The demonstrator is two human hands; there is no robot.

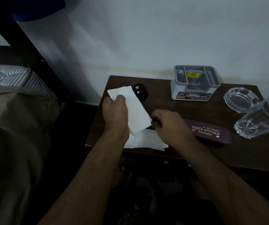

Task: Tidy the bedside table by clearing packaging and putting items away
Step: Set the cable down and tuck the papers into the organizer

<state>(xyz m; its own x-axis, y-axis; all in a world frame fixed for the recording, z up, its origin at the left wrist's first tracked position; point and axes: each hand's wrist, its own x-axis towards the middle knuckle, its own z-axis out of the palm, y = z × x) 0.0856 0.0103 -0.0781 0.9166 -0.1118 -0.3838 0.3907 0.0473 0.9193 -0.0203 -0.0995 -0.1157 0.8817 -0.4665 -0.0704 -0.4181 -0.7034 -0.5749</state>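
Observation:
My left hand (115,113) grips a folded white paper (136,111) above the left part of the dark wooden bedside table (211,151). My right hand (166,124) has curled fingers that pinch the paper's lower right corner. More white paper (148,141) lies flat on the table beneath both hands. A purple spectacle case (211,133) printed "Prince Opticals" lies just right of my right hand.
A grey organiser box (194,83) with a yellow sticker stands at the back. A glass ashtray (241,99) and a tilted glass tumbler (260,117) sit at the right edge. A small black round object (141,91) lies behind the paper. A bed (13,111) is to the left.

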